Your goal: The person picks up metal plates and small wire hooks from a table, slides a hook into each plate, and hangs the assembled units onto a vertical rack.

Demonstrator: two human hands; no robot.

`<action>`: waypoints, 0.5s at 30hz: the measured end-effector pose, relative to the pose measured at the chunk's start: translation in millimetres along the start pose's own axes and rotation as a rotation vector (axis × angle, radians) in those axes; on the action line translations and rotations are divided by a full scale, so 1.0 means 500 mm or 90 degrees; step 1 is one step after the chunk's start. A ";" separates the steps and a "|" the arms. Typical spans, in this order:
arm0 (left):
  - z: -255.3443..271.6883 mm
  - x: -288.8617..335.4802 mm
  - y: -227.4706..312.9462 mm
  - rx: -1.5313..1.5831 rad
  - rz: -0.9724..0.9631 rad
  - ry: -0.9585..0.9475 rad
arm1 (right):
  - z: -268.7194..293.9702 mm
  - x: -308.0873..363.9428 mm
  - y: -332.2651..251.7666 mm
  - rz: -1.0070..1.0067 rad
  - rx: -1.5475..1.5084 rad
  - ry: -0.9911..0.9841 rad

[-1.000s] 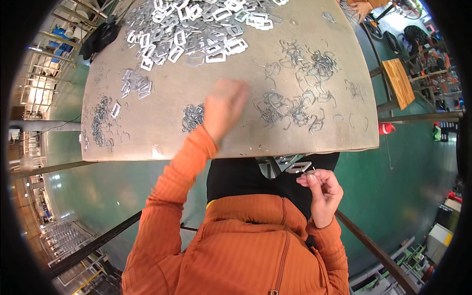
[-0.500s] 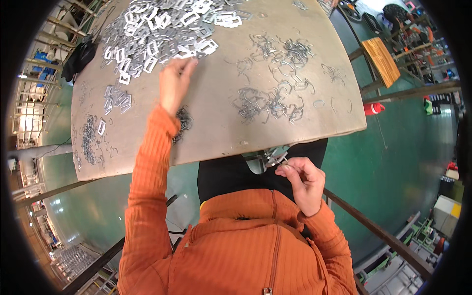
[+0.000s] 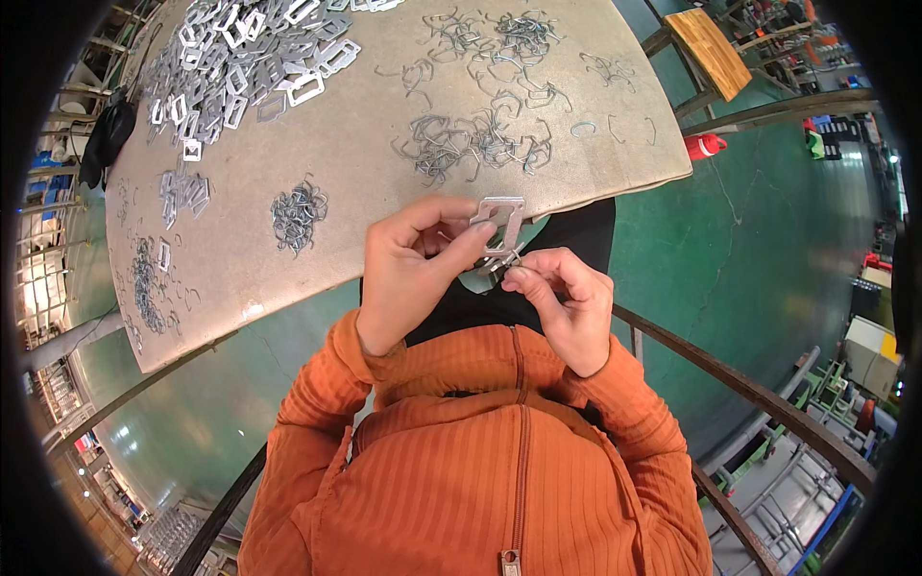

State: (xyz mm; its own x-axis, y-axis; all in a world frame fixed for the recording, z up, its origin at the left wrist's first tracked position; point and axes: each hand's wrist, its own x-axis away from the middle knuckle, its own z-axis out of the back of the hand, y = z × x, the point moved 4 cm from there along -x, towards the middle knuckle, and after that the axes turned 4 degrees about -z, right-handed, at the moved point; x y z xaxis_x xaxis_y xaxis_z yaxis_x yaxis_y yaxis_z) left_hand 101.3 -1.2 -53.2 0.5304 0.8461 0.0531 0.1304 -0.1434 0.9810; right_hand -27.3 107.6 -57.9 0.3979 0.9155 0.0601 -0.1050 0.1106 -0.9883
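My left hand [image 3: 408,264] pinches a flat silver metal plate [image 3: 515,228] with a rectangular opening, held upright at the table's near edge above my lap. Just below it, my right hand [image 3: 571,302] is closed, thumb against forefinger, beside a small metal assembly [image 3: 497,273] that the plate's lower edge meets or overlaps. What those right fingertips grip is too small to make out. On the table, a heap of similar silver plates [image 3: 240,82] spreads at the far left. A small pile of bent wire pieces [image 3: 299,216] lies nearer, left of my left hand.
More bent wire hooks [image 3: 480,144] lie scattered over the right half of the table [image 3: 336,144]. At the left are a few plates [image 3: 182,195] and another wire pile [image 3: 147,288]. Beyond the right edge stand a wooden-topped stool [image 3: 709,53] and a red bottle [image 3: 706,146].
My left hand has come back from the plate heap toward my lap, now with a plate in it. My right hand remains closed near the small metal assembly. The view has shifted slightly.
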 end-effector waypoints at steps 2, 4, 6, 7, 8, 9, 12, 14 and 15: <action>-0.002 0.002 0.000 -0.013 -0.018 -0.001 | 0.002 0.002 -0.003 0.002 0.016 0.005; -0.004 0.004 0.004 -0.037 -0.043 -0.005 | 0.002 0.002 -0.004 0.007 0.033 0.005; -0.006 0.006 0.002 -0.081 -0.062 -0.019 | 0.002 0.001 -0.006 0.013 0.053 0.007; -0.007 0.008 -0.001 -0.103 -0.071 -0.025 | 0.002 0.002 -0.005 0.014 0.063 0.008; -0.009 0.008 0.001 -0.127 -0.093 -0.043 | 0.002 0.002 -0.003 0.016 0.074 0.010; -0.011 0.008 0.002 -0.151 -0.116 -0.060 | 0.003 0.002 -0.001 0.010 0.092 0.008; -0.015 0.009 -0.001 -0.185 -0.155 -0.099 | 0.012 -0.003 0.013 0.000 0.139 -0.045; -0.013 0.012 -0.009 -0.194 -0.152 -0.117 | 0.037 -0.016 0.002 -0.130 0.077 -0.090; -0.012 0.012 -0.010 -0.184 -0.154 -0.120 | 0.058 -0.032 0.009 -0.163 0.030 -0.085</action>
State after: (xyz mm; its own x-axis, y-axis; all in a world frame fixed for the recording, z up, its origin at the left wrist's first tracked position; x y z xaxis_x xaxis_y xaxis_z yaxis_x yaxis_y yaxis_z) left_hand 98.8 7.9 -56.7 0.6608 0.7250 -0.1942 0.0446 0.2204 0.9744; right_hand -60.3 104.8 -59.2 0.2939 0.8979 0.3277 -0.0602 0.3596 -0.9312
